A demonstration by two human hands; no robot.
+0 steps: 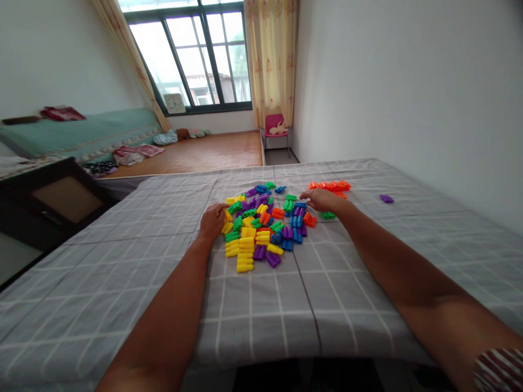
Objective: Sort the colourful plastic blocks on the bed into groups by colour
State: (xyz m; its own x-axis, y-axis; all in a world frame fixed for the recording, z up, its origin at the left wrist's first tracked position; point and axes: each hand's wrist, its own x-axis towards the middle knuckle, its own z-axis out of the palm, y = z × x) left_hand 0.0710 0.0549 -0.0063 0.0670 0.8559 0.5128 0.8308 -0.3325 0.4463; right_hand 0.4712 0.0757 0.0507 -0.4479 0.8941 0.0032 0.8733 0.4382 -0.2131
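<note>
A heap of plastic building pieces shaped like joined tubes, in yellow, green, purple, blue and orange, lies on the grey checked cloth. At the heap's left edge my left hand (212, 221) rests against the yellow pieces (227, 224); its fingers look loosely stretched and are partly hidden. My right hand (322, 199) reaches in from the other side, its fingers pointing left and apart, beside the blue pieces (299, 205) and green pieces (288, 206). Behind that hand runs a row of orange pieces (330, 185). A green piece (328, 215) shows just under the right wrist.
A single purple piece (386, 198) lies apart on the right of the checked cloth (163, 277). Beyond the table stand a bed (220, 149) and a pink chair (274, 124). A dark cabinet (53, 201) is at left, and a white wall (408, 87) borders the right.
</note>
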